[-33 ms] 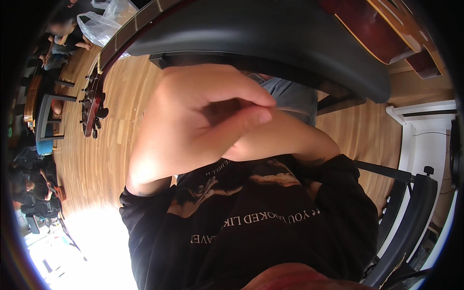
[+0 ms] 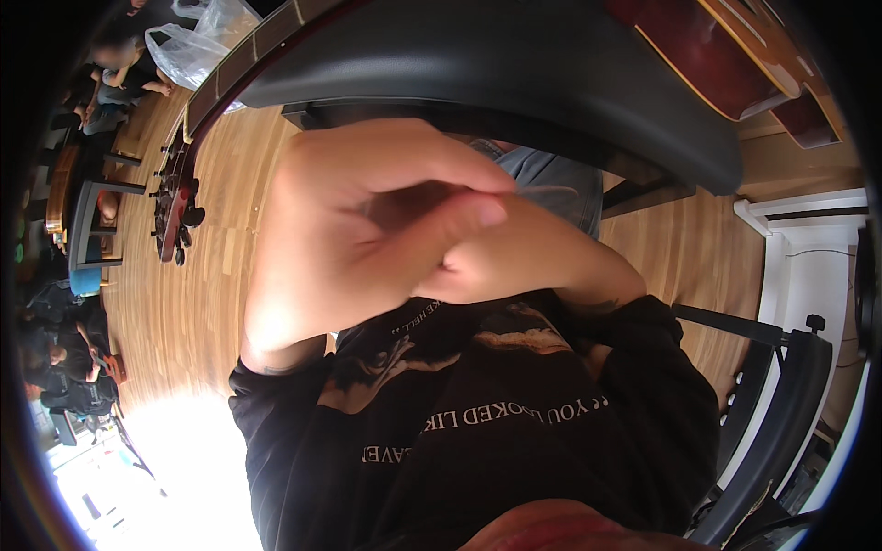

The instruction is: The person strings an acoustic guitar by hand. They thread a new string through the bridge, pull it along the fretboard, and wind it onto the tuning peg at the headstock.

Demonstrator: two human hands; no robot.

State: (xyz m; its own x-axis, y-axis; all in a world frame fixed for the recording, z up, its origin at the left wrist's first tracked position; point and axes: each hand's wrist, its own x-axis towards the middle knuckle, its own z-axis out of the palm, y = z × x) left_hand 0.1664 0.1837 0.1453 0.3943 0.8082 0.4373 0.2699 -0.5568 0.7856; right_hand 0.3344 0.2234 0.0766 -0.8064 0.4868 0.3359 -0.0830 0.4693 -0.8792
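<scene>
Dark-red guitar headstock with black tuning pegs (image 2: 175,207) showed left of the hands. Left hand (image 2: 344,220) curled narrow, thumb tip meeting forefinger. Right hand (image 2: 482,268) lay partly hidden behind it; finger state could not be told. Smooth black padded bench (image 2: 496,64) stood beyond both.

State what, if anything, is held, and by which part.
No object shows in the bare left grip; the bare right grip is largely hidden, so any hold there cannot be told.
</scene>
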